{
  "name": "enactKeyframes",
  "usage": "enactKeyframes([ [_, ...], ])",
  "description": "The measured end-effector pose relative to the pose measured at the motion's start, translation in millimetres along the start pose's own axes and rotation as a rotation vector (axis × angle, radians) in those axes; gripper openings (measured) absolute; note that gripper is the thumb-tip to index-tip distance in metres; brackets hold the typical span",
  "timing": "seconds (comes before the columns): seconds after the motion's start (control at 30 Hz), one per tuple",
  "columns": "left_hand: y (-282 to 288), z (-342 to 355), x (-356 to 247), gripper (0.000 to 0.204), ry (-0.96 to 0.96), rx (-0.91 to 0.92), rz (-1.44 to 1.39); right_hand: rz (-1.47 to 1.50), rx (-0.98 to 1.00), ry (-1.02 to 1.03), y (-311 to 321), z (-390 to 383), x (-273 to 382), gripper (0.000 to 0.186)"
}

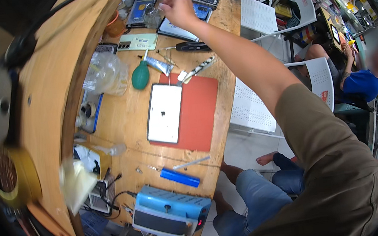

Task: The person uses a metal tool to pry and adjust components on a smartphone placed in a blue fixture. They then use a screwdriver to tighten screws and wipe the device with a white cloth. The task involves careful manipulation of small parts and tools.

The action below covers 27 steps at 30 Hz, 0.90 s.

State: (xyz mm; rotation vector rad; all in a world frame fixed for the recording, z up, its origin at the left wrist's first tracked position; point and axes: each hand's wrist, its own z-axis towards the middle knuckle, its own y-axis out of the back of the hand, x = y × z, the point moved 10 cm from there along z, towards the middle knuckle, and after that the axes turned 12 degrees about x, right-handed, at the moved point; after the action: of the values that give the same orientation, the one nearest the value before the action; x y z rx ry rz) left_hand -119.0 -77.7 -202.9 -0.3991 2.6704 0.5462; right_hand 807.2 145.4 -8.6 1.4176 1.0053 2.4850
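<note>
My right hand (180, 12) reaches to the far end of the wooden bench, its fingers pinched on a small white piece (165, 7) that I cannot identify. Just beside those fingertips stands a clear bottle (152, 16). Below the hand lies a tablet (178, 29) with a phone on it. A white-screened tablet (165, 113) with a dark logo rests on a red mat (201, 112) in the middle of the bench. Near its upper edge are a green air blower (140, 76), a tube (160, 66) and a patterned knife (197, 69). No left hand shows.
A blue machine (173, 208) stands at the bench's near end beside a blue bar-shaped tool (180, 177). A clear plastic bag (105, 74) sits under the wooden shelf (62, 86). White chairs (253, 106) stand to the right, and another person (362, 82) sits beyond.
</note>
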Motion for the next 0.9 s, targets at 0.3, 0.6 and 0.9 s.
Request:
enactKeyframes([
  [0.3, -12, 27, -30, 0.024, 0.132, 0.044, -0.077, -0.213, 0.139, 0.113, -55, 54, -19, 0.008],
  [0.6, -9, 19, -24, 0.023, 0.157, 0.050, -0.136, -0.231, 0.004, 0.323, -43, 44, -4, 0.007],
  [0.9, 4, 10, -5, 0.022, 0.176, 0.045, -0.165, -0.269, 0.042, 0.285, -50, 52, -13, 0.011],
])
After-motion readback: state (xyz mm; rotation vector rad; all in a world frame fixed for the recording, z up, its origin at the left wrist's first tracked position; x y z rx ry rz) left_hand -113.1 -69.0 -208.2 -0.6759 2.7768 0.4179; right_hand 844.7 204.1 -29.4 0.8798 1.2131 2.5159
